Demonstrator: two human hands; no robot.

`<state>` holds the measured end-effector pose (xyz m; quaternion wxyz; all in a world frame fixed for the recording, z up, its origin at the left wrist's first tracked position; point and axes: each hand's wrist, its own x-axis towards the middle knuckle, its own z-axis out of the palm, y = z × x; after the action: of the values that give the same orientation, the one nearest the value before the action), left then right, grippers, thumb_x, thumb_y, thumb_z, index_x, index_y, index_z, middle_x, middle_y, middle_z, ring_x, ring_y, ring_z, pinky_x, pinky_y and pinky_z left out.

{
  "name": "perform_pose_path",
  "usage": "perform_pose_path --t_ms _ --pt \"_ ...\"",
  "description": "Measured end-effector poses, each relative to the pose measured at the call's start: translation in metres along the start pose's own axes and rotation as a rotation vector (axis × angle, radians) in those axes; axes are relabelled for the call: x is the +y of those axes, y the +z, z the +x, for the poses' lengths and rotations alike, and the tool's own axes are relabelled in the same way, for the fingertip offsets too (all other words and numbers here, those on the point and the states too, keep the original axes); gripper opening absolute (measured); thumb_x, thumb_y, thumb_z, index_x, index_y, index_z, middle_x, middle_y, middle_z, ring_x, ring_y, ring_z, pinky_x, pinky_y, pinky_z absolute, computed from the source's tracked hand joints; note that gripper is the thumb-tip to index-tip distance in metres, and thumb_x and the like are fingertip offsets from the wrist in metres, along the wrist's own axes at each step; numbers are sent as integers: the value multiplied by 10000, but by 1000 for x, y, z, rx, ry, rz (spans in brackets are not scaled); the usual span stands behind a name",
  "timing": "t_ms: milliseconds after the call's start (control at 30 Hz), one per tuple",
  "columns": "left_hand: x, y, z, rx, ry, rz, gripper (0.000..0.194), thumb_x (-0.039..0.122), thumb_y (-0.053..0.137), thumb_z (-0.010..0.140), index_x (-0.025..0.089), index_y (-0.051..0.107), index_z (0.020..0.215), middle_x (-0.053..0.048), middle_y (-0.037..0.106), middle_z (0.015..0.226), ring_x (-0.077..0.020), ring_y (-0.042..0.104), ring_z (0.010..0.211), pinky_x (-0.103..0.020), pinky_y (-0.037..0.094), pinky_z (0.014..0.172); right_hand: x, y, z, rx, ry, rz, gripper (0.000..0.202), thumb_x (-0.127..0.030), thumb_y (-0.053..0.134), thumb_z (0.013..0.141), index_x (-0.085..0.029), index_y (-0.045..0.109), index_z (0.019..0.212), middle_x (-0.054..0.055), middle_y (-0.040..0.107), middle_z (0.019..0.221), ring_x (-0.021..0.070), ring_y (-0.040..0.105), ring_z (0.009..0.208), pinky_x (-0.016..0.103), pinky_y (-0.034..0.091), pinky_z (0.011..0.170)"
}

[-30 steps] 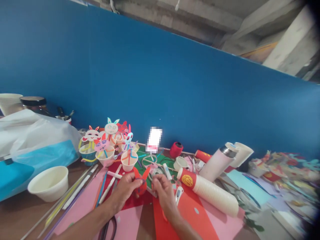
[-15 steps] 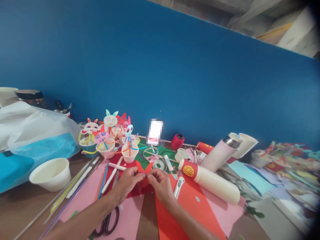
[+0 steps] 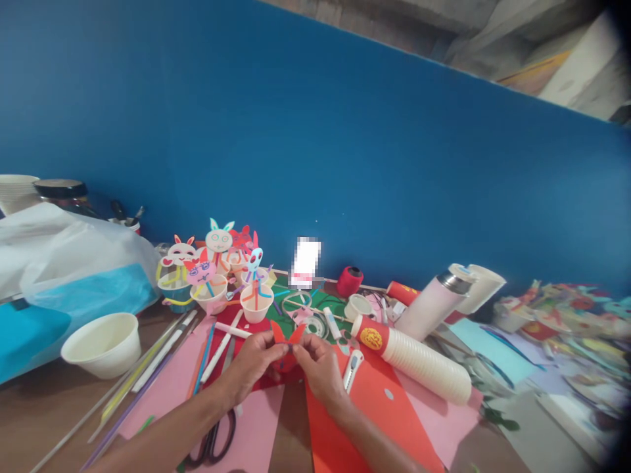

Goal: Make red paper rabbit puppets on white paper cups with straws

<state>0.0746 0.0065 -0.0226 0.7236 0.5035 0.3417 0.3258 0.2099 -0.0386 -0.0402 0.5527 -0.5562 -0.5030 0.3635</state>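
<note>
Between my two hands is a red paper animal face (image 3: 284,360) with two pointed orange-red ears standing up. My left hand (image 3: 254,364) pinches it near the left ear, and my right hand (image 3: 319,368) pinches it by the right ear. My fingers cover much of its front. A white paper roll (image 3: 233,330) lies just beyond my left hand. By my right wrist is a white utility knife (image 3: 353,369). Black-handled scissors (image 3: 219,437) lie under my left forearm on pink paper (image 3: 259,427).
Several paper cups with paper animal figures (image 3: 257,303) stand behind my hands. A stack of paper cups (image 3: 419,361) lies at right, near a thermos (image 3: 434,299). A white bowl (image 3: 103,348) and long paper strips (image 3: 133,381) are at left. A blue partition (image 3: 315,131) rises behind.
The view has shifted slightly. My hands keep their pinch on the red paper face, whose ears sit a little lower and further right in the picture.
</note>
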Motion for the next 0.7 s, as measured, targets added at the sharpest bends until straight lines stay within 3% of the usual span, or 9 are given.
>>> perform_pose_path --t_ms 233,367,500,567,700 --pt "4 0 0 34 30 22 210 300 597 688 130 605 810 -10 592 637 -118 527 541 -208 439 409 -4 2 -4 -32 -1 96 170 -320 535 756 -151 554 740 -10 517 607 106 466 551 220 374 531" --pt "6 -1 -1 28 45 17 213 292 598 691 116 600 812 -28 615 642 -116 538 536 -197 425 416 -18 -13 3 28 -8 95 247 -383 465 803 -165 571 851 17 565 697 130 525 635 245 422 606" --pt "4 -1 1 32 55 30 210 294 608 681 113 601 786 -32 622 649 -111 534 541 -196 428 432 -31 -41 43 91 -53 -206 287 -441 484 766 -169 575 778 12 582 652 143 538 622 237 405 564" --pt "2 -2 2 41 60 43 212 300 610 674 115 602 779 -25 617 635 -106 524 528 -194 424 427 -34 -54 71 182 -94 -411 297 -462 503 738 -177 573 779 14 606 703 148 553 653 242 404 596" --pt "3 -3 3 76 59 51 178 288 597 669 129 600 751 -7 613 627 -83 500 472 -186 411 408 -29 -64 123 326 82 -850 374 -539 489 702 -191 566 813 29 631 780 177 580 737 262 399 641"
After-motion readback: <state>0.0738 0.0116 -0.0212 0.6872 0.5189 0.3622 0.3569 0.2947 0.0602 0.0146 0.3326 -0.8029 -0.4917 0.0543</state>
